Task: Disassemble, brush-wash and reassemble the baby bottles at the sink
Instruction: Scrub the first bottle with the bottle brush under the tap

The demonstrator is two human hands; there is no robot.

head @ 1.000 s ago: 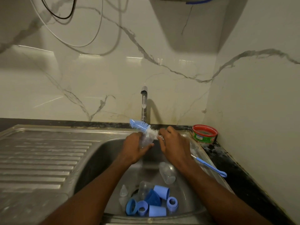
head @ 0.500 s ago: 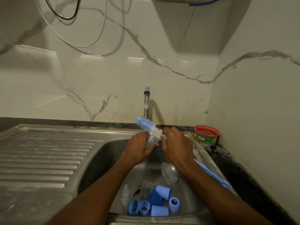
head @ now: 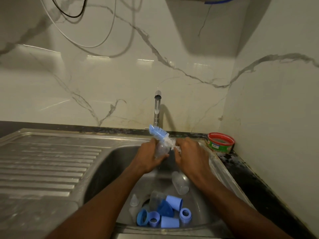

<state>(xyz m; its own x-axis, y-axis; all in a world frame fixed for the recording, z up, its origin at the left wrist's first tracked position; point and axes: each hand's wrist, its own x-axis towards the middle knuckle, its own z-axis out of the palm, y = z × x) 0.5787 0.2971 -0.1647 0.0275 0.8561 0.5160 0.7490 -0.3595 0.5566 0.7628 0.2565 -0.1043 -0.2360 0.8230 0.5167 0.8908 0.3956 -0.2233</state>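
My left hand (head: pixel 150 157) grips a clear baby bottle (head: pixel 161 150) over the sink basin (head: pixel 110 166), just below the tap (head: pixel 157 109). My right hand (head: pixel 189 156) holds the bottle brush; its blue and white bristle head (head: pixel 160 133) sticks out up and to the left over the bottle's top. The brush handle is hidden by my right hand. In the basin lie a second clear bottle (head: pixel 180 183), a third clear bottle (head: pixel 155 198), a clear teat (head: pixel 134 200) and several blue caps and collars (head: pixel 170 222).
A ribbed steel drainboard (head: pixel 43 169) stretches to the left of the basin. A red and green tub (head: pixel 221 142) sits on the dark counter at the back right corner. Marble walls close in behind and on the right.
Both hands stay together at the bottle and brush under the tap, with only small shifts. The blue brush handle seen behind my right forearm earlier no longer shows.
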